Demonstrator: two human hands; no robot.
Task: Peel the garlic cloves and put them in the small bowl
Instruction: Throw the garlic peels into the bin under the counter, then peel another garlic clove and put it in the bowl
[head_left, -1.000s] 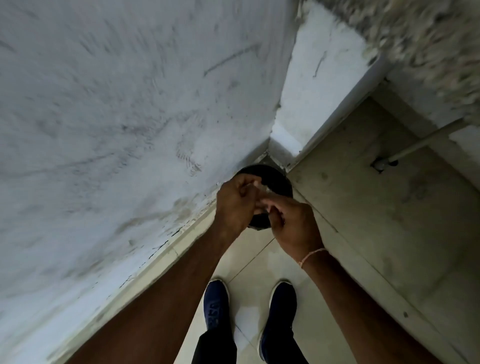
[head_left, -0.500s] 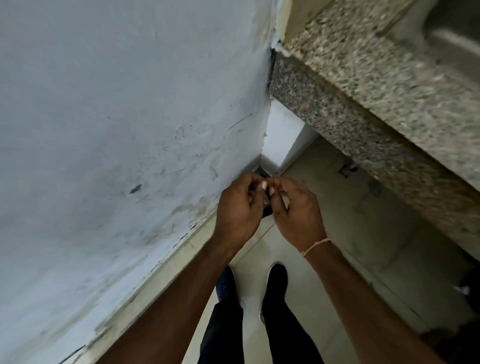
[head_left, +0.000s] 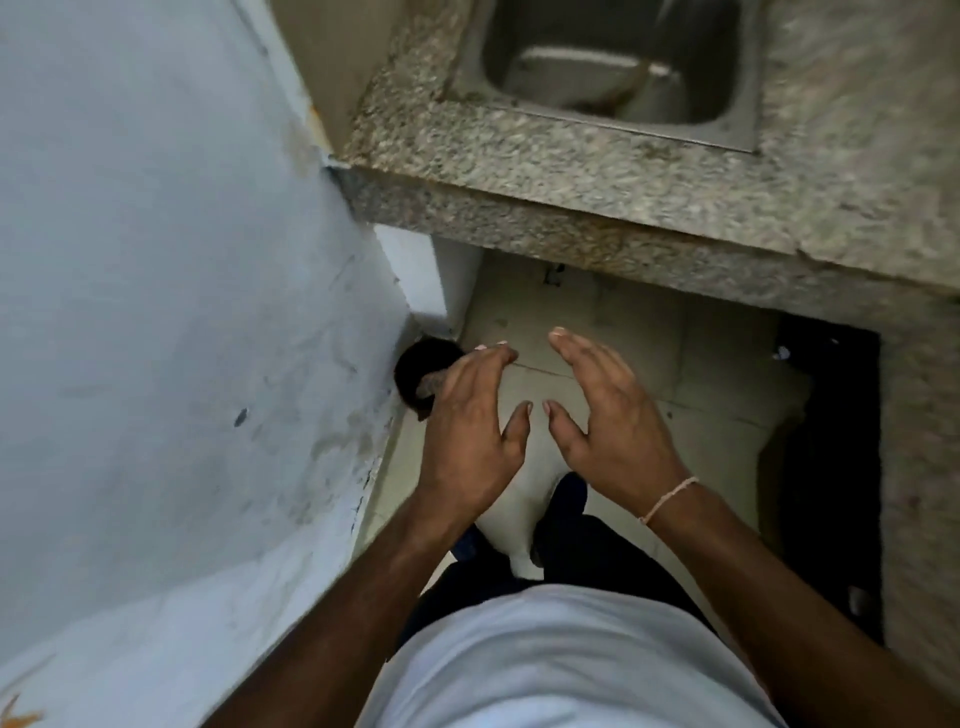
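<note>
Hands parted since pinching together, left hand (head_left: 470, 431) and right hand (head_left: 610, 421) fingers spread wide, empty.

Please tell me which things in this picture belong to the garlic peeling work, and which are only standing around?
Belonging to the job:
- left hand, open, holding nothing
- right hand, open, holding nothing
No garlic or small bowl is visible.

Just there:
- black round container on the floor by the wall, partly behind the left hand
- steel sink
- granite counter
- thread bracelet
</note>
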